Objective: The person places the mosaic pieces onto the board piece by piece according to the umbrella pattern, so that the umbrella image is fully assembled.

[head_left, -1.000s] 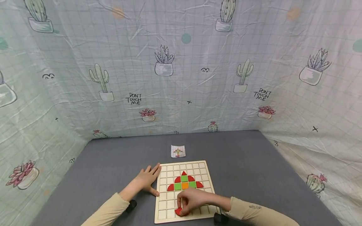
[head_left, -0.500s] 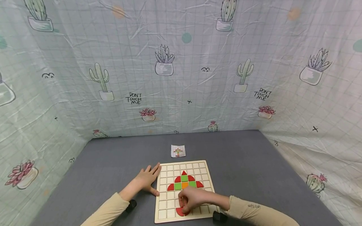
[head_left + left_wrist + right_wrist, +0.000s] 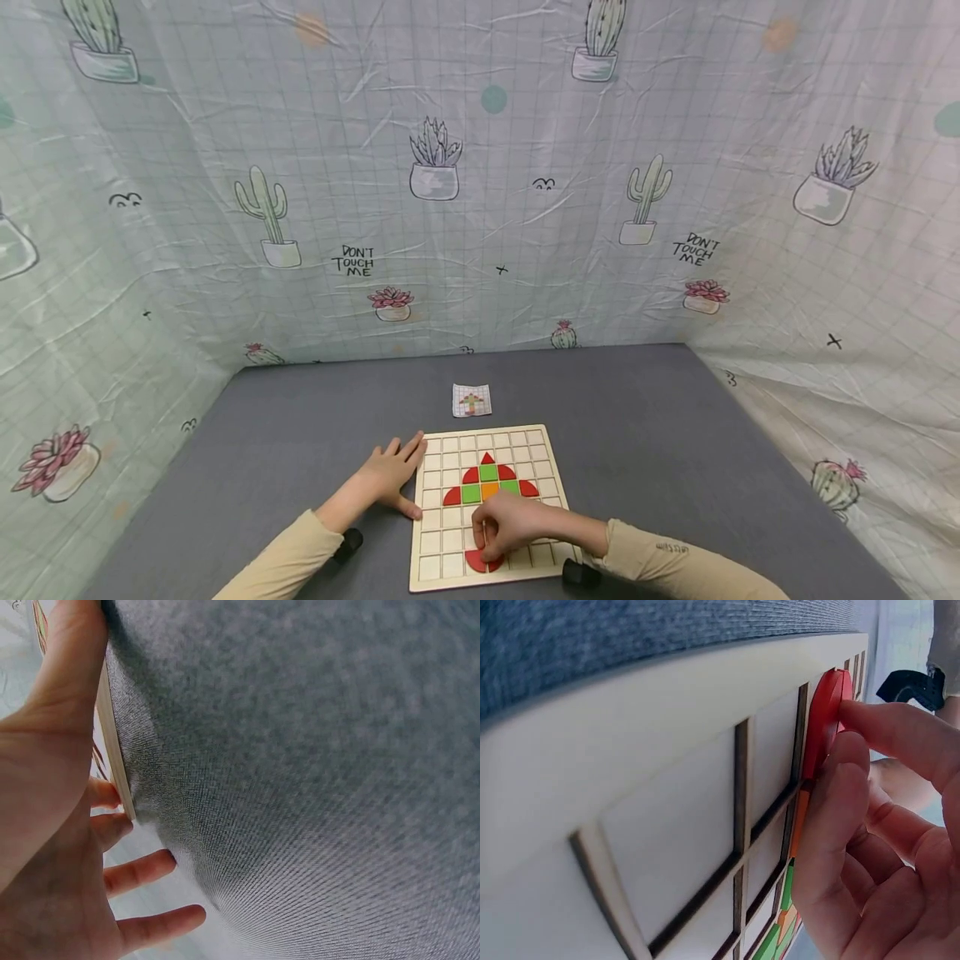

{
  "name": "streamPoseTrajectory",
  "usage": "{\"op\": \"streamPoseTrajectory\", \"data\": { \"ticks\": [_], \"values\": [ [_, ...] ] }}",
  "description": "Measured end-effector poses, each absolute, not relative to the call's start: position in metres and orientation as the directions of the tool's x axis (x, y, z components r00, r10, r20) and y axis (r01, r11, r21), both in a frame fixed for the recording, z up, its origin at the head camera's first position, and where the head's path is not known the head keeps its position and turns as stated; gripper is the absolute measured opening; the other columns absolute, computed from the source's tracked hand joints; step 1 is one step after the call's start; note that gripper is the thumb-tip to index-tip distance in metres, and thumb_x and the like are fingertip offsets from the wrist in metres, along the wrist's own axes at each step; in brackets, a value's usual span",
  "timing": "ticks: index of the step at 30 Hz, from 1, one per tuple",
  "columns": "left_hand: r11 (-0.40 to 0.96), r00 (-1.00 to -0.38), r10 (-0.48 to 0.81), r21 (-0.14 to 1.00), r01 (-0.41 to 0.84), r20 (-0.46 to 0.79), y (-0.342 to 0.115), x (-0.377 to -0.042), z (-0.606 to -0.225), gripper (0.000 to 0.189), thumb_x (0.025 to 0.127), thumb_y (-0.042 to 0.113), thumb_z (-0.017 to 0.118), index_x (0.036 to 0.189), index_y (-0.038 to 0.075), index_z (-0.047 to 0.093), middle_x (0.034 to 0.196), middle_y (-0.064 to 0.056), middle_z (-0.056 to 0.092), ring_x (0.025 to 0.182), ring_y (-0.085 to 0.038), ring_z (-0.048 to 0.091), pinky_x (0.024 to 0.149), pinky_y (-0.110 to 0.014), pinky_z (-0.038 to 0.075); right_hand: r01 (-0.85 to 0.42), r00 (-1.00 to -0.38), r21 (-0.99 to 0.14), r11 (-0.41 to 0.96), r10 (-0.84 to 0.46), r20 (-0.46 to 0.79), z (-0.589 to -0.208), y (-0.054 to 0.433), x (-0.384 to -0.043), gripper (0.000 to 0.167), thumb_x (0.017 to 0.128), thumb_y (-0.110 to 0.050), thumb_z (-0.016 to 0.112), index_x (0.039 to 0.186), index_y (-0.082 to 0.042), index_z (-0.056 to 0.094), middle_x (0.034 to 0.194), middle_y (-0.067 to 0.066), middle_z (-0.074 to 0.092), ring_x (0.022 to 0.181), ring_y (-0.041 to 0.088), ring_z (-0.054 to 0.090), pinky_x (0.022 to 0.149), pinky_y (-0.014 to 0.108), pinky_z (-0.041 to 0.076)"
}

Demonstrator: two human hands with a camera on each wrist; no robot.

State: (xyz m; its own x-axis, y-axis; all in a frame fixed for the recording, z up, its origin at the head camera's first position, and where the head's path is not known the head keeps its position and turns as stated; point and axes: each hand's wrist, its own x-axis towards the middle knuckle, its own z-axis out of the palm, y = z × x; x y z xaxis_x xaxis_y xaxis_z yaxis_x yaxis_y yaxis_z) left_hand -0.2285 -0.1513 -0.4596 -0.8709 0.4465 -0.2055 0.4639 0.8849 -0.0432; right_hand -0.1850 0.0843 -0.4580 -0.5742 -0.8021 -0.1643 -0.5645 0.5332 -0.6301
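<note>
The pale wooden grid board lies on the grey table. Along its left edge rests my left hand, fingers spread; in the left wrist view its thumb and some fingertips touch the board's rim. Near the board's front edge, my right hand has thumb and index finger curled at red quarter-round tiles, which sit side by side. The right wrist view shows the thumb tip against a red tile, with an orange tile beside it. My hand hides part of the middle column in the head view.
Farther up the board, red, green and orange tiles form a stepped, tree-like shape topped by a red triangle. A small printed pattern card lies behind the board. A cactus-print curtain surrounds the table.
The right hand has shifted very slightly, and the red tiles at the front edge now look flatter and more even, like a half-round. The left hand stays at the board's edge.
</note>
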Motion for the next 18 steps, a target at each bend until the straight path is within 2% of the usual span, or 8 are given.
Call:
{"op": "streamPoseTrajectory", "data": {
  "ticks": [6, 11, 18],
  "values": [
    [0.886, -0.873, 0.447, -0.035, 0.462, -0.195, -0.150, -0.228, -0.463, 0.113, 0.055, 0.067, 0.066, 0.141, 0.005, 0.026, 0.147, -0.011, 0.023, 0.127, -0.038, 0.031, 0.094, -0.056, 0.031, -0.586, -0.583, -0.608, 0.536, -0.800, -0.144, -0.456, 0.093, -0.187, 0.007, 0.073, -0.008, 0.067, 0.070, -0.013, 0.062, 0.053, -0.010, 0.049, 0.046, -0.006, 0.038, 0.046, 0.013, 0.034],
    [0.884, -0.874, 0.449, -0.050, 0.465, -0.187, -0.149, -0.229, -0.465, 0.113, 0.054, 0.067, 0.066, 0.140, 0.005, 0.027, 0.147, -0.011, 0.024, 0.127, -0.037, 0.032, 0.095, -0.054, 0.031, -0.552, -0.610, -0.657, 0.514, -0.785, -0.102, -0.457, 0.111, -0.196, 0.003, 0.074, -0.008, 0.067, 0.075, -0.009, 0.064, 0.055, -0.007, 0.053, 0.046, -0.005, 0.042, 0.046, 0.013, 0.037],
    [0.868, -0.866, 0.483, -0.063, 0.493, -0.127, -0.151, -0.227, -0.462, 0.111, 0.054, 0.066, 0.067, 0.138, 0.003, 0.031, 0.145, -0.014, 0.029, 0.124, -0.037, 0.035, 0.093, -0.054, 0.033, -0.566, -0.693, -0.632, 0.529, -0.720, 0.018, -0.458, 0.147, -0.218, 0.004, 0.078, -0.009, 0.063, 0.076, -0.012, 0.062, 0.061, -0.006, 0.054, 0.052, -0.004, 0.043, 0.051, 0.015, 0.039]
  ]
}}
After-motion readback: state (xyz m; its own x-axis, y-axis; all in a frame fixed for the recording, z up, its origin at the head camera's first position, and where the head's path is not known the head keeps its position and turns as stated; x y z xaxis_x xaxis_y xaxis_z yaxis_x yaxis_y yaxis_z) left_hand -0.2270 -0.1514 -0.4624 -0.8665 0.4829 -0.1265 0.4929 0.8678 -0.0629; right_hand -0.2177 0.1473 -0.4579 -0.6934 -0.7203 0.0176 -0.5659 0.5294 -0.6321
